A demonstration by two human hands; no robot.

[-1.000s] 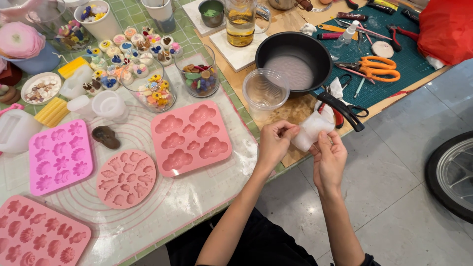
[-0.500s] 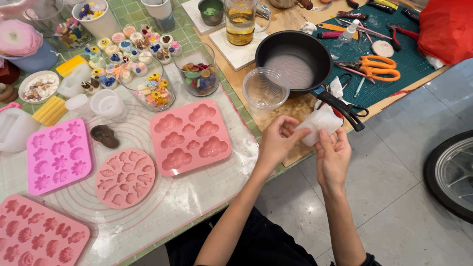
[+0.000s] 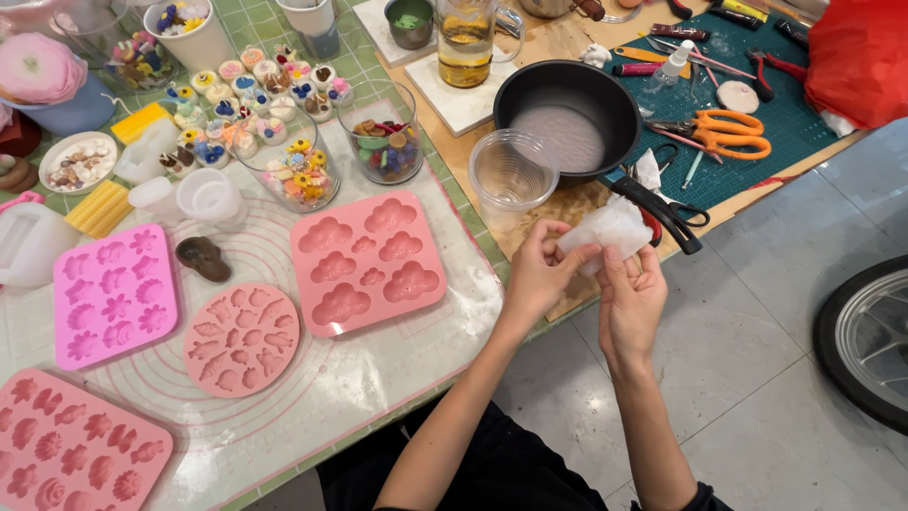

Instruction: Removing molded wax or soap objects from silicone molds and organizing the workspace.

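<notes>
The scene is being viewed from a single camera worn on the head, which is looking steeply down and slightly forward over the person's own forearms. The left hand (image 3: 539, 274) and right hand (image 3: 632, 298) are being framed right of centre, close to the lens, at the near edge of the worktable (image 3: 397, 364). The table is being seen running away to the upper left, while grey floor tiles (image 3: 757, 378) are being taken in at lower right. No second view is being offered for overlap.
</notes>
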